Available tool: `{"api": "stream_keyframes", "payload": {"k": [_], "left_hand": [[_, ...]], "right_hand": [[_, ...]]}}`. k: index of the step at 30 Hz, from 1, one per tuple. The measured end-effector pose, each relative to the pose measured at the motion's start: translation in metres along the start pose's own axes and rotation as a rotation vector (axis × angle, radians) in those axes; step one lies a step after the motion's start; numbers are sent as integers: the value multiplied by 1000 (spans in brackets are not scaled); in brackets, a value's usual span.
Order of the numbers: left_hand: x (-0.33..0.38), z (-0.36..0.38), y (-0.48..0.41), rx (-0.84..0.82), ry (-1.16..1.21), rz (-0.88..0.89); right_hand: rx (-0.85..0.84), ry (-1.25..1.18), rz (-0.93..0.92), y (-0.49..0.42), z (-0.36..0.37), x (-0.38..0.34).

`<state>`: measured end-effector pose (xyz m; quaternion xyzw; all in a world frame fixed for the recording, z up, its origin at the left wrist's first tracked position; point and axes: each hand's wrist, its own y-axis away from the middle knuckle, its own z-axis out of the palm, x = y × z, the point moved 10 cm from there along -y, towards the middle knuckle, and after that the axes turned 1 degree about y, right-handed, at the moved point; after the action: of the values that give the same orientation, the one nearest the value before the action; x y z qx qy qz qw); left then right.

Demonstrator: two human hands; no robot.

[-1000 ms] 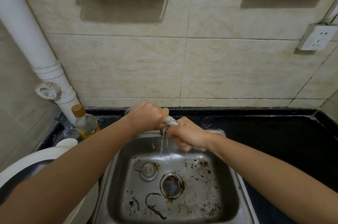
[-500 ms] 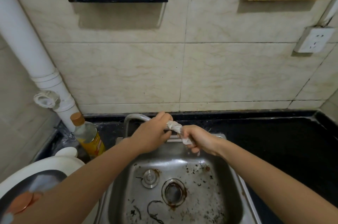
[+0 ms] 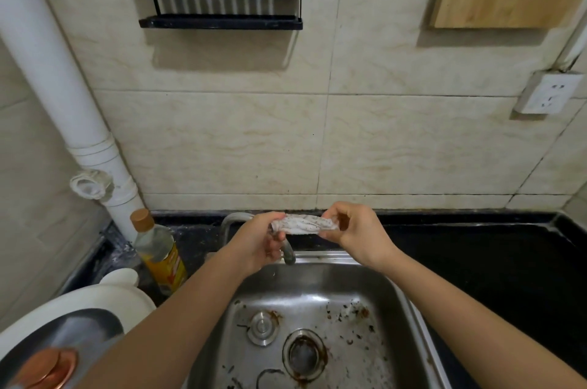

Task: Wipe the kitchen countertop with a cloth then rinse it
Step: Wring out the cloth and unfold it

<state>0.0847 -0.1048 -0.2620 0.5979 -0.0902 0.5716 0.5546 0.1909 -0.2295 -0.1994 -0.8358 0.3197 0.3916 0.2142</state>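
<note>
The wringing had stopped: left hand [image 3: 260,242] and right hand [image 3: 355,236] each pinched one end of the cloth [image 3: 303,224], now stretched above the sink [image 3: 317,280] without visible drips, so rinsing appeared nearly complete

The cloth [image 3: 303,224] is up above the back edge of the sink [image 3: 317,280]: a small white rag flecked with dark specks, twisted into a short roll and stretched level, its ends pinched by the left hand [image 3: 257,242] and the right hand [image 3: 355,236]. The countertop [image 3: 492,261], black and glossy, runs right of the sink.
</note>
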Motion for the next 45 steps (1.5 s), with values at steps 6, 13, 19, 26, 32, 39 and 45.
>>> {"api": "stream_keyframes", "payload": {"k": [6, 13, 19, 26, 32, 39, 45], "left_hand": [[7, -2, 12, -90, -1, -18], [8, -2, 16, -179, -167, 41], [8, -5, 10, -44, -318, 121], [13, 18, 14, -155, -589, 324], [15, 53, 26, -263, -616, 515], [12, 39, 26, -285, -556, 442], [26, 34, 29, -164, -452, 487]], "right_hand": [[-90, -439, 126, -1, -6, 5], [-123, -636, 244, -3, -3, 11], [-87, -354, 288, -1, -12, 16], [-227, -325, 275, 3, -10, 13], [-284, -433, 209, 3, -1, -6], [-188, -117, 64, 1, -30, -10], [-338, -317, 129, 9, -20, -4]]}}
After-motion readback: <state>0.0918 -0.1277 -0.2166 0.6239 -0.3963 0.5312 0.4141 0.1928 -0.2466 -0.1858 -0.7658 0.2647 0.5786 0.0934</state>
